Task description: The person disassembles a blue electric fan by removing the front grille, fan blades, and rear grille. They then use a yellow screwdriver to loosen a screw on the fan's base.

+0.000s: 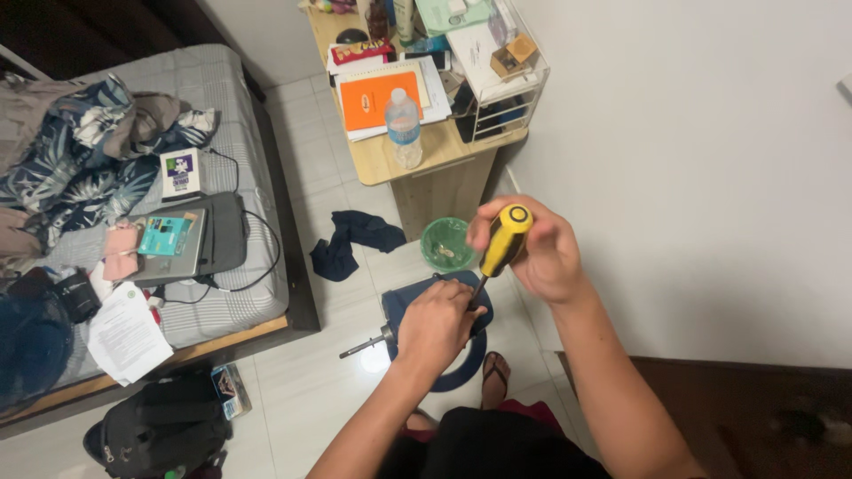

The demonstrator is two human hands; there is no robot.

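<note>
Right hand [541,253] grips screwdriver [502,244] above green bowl [445,244] (small bits inside).

The left hand [437,325] covers the screwdriver [502,244] tip and most of the metal part beneath it (only a shaft [362,348] pokes out). The green bowl [446,242] holds contents too small to identify.

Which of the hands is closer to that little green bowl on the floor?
Right. The right hand, holding the yellow screwdriver, sits just beside the green bowl; the left hand is lower, gripping a metal part.
</note>
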